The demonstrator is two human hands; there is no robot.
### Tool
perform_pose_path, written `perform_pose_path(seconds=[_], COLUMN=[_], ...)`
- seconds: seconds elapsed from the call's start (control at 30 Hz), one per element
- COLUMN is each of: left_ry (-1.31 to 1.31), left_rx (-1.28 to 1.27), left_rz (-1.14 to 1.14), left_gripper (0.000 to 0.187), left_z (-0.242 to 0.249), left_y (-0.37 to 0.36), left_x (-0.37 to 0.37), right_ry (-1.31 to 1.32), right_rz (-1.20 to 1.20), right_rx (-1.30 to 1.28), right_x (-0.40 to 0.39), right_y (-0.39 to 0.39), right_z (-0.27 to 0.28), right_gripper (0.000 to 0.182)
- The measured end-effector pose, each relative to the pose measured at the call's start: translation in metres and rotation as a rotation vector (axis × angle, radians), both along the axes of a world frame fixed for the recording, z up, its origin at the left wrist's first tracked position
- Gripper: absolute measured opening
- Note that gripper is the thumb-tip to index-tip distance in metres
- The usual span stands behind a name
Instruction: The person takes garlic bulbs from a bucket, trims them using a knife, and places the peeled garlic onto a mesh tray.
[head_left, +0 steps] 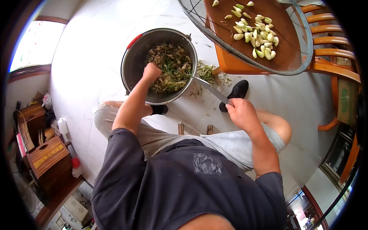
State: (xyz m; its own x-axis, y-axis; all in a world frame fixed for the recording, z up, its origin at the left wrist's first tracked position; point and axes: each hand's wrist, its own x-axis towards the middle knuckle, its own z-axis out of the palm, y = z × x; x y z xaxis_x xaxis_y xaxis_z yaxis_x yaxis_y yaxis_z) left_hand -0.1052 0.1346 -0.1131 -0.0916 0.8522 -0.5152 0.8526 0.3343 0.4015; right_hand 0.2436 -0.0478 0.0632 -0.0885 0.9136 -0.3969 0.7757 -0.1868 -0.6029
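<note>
A large metal bucket with a red grip on its handle stands on the floor, holding unpeeled bulbs or cloves and green trimmings. My left hand reaches inside over the pile, its fingers curled; what they hold, if anything, is hidden. My right hand is closed around the handle end of a knife, whose blade points up and left to the bucket's rim. Pale peeled cloves lie on a round mesh tray at the upper right.
The tray rests over an orange wooden surface, beside a slatted wooden chair. Green trimmings lie on the floor right of the bucket. My feet flank the bucket's near side. A wooden cabinet stands at the left.
</note>
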Motion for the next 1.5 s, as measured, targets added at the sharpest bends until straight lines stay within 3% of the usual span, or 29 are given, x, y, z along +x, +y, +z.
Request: perform_pose_path(seconds=[0.03,0.1,0.13,0.23,0.27,0.37,0.47,0.57,0.7,0.73,0.83,1.0,1.27,1.5], left_ry=[0.082,0.041,0.190,0.288,0.271,0.103,-0.037,-0.039,-0.342,-0.406,-0.797,-1.219,-1.287,-1.100], left_rx=[0.053,-0.040,0.050,0.212,0.078,-0.041,-0.017,0.204,0.301,0.367,0.210,-0.037,-0.155,-0.040], left_rz=[-0.018,0.191,0.153,0.092,0.052,0.259,0.237,0.271,0.332,0.249,0.293,0.342,0.328,0.277], left_gripper=[0.036,0.045,0.053,0.058,0.061,0.049,0.040,0.030,0.026,0.021,0.020,0.014,0.009,0.003], left_z=[-0.001,0.002,0.018,0.012,0.008,0.014,0.008,0.025,0.072,0.089,0.123,0.139,0.142,0.146], left_y=[-0.008,-0.009,-0.014,-0.016,-0.011,0.000,0.000,-0.012,-0.026,-0.033,-0.053,-0.093,-0.125,-0.132], left_x=[0.008,0.027,0.044,0.057,0.054,0.054,0.038,0.032,0.026,0.029,0.039,0.078,0.122,0.127], right_ry=[0.011,0.028,0.028,0.043,0.052,0.040,0.030,0.034,0.064,0.077,0.143,0.279,0.154,-0.015], right_rz=[0.010,0.029,0.030,0.039,0.043,0.062,0.061,0.066,0.042,0.039,0.004,-0.067,0.076,0.095], right_rx=[0.008,0.025,0.031,0.056,0.063,0.049,0.072,0.070,0.122,0.126,0.204,0.474,0.646,0.772], right_x=[-0.001,-0.004,-0.005,-0.009,-0.009,-0.009,-0.008,-0.007,-0.008,-0.010,-0.014,-0.027,-0.023,-0.023], right_y=[0.002,0.003,0.003,0.005,0.004,0.005,0.005,0.005,0.002,0.002,0.004,0.003,-0.006,-0.009], right_z=[0.001,0.002,0.002,-0.001,-0.003,-0.002,-0.001,0.003,0.005,0.007,0.015,0.011,0.000,0.000], right_gripper=[0.020,0.020,0.020,0.020,0.020,0.020,0.020,0.020,0.020,0.020,0.021,0.019,0.016,0.011])
